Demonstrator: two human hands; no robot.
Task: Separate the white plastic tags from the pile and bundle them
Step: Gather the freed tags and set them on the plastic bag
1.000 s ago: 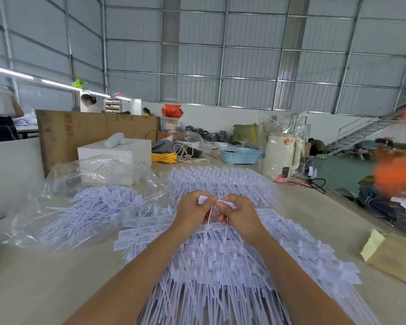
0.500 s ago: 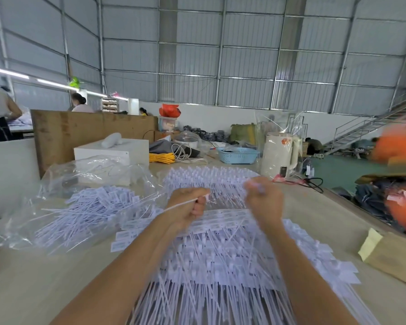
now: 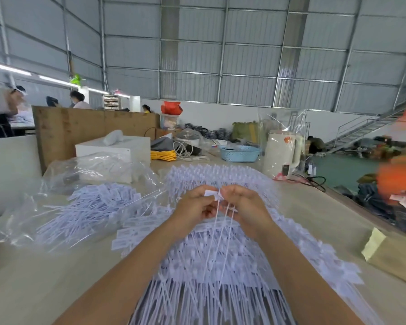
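Note:
A broad fan of white plastic tags (image 3: 220, 266) covers the table in front of me, heads outward and thin tails toward me. Above its middle, my left hand (image 3: 195, 207) and my right hand (image 3: 244, 207) meet, fingers curled. Between them they pinch a few white tags (image 3: 215, 194) by the flat heads, and the long tails hang down between my wrists. A second heap of tags (image 3: 92, 205) lies to the left, partly inside a clear plastic bag (image 3: 80, 174).
A white box (image 3: 117, 148), yellow cord (image 3: 162, 156), blue basket (image 3: 239, 153) and white kettle (image 3: 281, 153) stand at the far side. A brown paper packet (image 3: 391, 256) lies at right near the table edge. A blurred orange figure (image 3: 401, 174) is at far right.
Half a second ago my hands were apart, the left pulling one tag leftward. Now they have come back together over the pile, holding the tag heads between them.

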